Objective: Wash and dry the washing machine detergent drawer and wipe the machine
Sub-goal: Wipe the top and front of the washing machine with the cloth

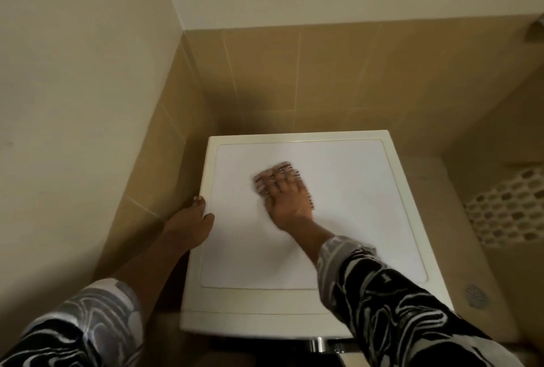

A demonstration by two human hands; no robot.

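Washing machine [338,219] stands in a tiled corner, white top panel facing up, tan wall tiles [294,72] behind it and to its left.

Right hand [290,204] lies palm down on the top panel, left of the panel's centre. Under it is a small patterned cloth [272,176]; the cloth shows past the fingertips on the far side and a little along the hand's right edge. Fingers are spread flat over the cloth, pressing it to the surface, so the grip is a flat press rather than a clench. Hand and cloth are blurred.

Left hand [191,224] sits to the left of the right hand, on the machine's left edge. Thumb lies on the top surface, fingers wrapped over the side, grip closed on the edge.

Both forearms carry black-and-white swirl-patterned sleeves [397,302].

Detergent drawer: cannot be made out from this angle; only a dark strip and a chrome part [319,344] show below the near front edge.

To the right, well apart from the right hand, a floor drain [475,296].
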